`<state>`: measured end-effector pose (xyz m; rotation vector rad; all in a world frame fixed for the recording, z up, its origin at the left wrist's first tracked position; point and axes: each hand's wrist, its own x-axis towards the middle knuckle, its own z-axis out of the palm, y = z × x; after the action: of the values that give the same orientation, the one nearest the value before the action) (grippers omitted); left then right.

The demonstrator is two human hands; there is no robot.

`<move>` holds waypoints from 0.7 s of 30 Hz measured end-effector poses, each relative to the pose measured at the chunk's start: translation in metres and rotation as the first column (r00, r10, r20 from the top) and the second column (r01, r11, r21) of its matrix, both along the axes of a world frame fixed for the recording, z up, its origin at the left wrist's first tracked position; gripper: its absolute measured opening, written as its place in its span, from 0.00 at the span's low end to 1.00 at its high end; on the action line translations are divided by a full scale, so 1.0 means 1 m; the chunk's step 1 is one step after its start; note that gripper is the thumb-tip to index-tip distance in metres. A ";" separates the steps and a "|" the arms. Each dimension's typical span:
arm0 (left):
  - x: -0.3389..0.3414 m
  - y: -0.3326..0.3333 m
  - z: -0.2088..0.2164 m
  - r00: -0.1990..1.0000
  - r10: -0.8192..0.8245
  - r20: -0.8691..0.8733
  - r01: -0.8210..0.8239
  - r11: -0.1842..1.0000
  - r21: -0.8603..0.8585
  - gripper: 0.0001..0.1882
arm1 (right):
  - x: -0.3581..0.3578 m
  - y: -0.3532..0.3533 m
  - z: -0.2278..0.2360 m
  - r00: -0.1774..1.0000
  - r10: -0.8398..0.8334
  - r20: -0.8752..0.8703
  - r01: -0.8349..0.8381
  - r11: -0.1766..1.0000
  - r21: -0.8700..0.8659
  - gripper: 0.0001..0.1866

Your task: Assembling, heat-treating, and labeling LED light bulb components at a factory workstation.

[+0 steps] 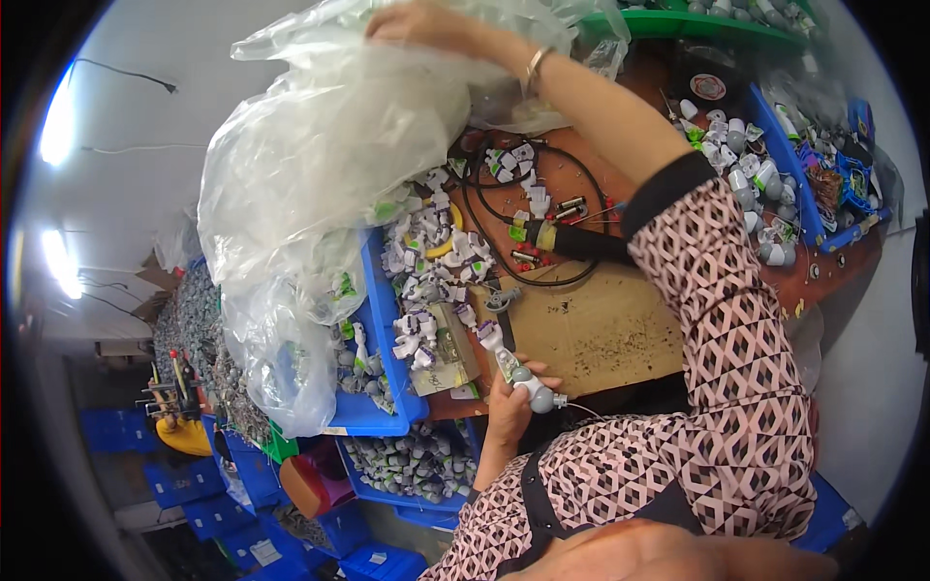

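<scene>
My left hand (508, 413) is closed round several white-and-grey light bulbs (526, 381) at the table's front edge; one bulb's metal cap points right. A white, purple-rimmed bulb housing (491, 336) lies just beyond that hand, touching the held group. At the far side, my right hand (426, 24), slightly blurred, has its fingers curled on a big clear plastic bag (320, 145). The bag bulges up over a blue bin (383, 334) holding bulbs. White bulb housings (426, 261) lie heaped beside the bin. A cardboard sheet (581, 329) lies right of my left hand.
A black-handled corded tool (572, 240) lies mid-table, its cable looped round. A yellow ring (448, 235) sits in the heap. Another blue bin (790, 160) stands right, with bulbs beside it. Below the table edge is a bin of bulbs (412, 465). A green tray (707, 24) stands far back.
</scene>
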<state>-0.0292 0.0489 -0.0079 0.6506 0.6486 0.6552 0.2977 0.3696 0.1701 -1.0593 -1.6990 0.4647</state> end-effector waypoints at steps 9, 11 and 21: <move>0.008 -0.001 0.002 1.000 -0.003 -0.028 0.004 0.999 0.048 0.29 | -0.067 -0.066 -0.035 0.962 -0.114 0.248 0.091 0.991 0.101 0.14; 0.010 0.000 0.002 1.000 -0.003 -0.019 0.004 0.998 0.058 0.28 | -0.052 -0.043 -0.029 0.952 -0.139 0.274 0.108 0.986 0.124 0.14; 0.011 0.000 0.002 0.998 0.010 -0.063 -0.006 0.998 0.059 0.28 | -0.065 0.018 -0.011 0.950 -0.201 0.237 0.243 0.956 -0.163 0.16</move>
<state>-0.0179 0.0488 -0.0057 0.7256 0.6930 0.6649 0.2324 0.3881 0.1591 -1.4714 -1.7220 0.3808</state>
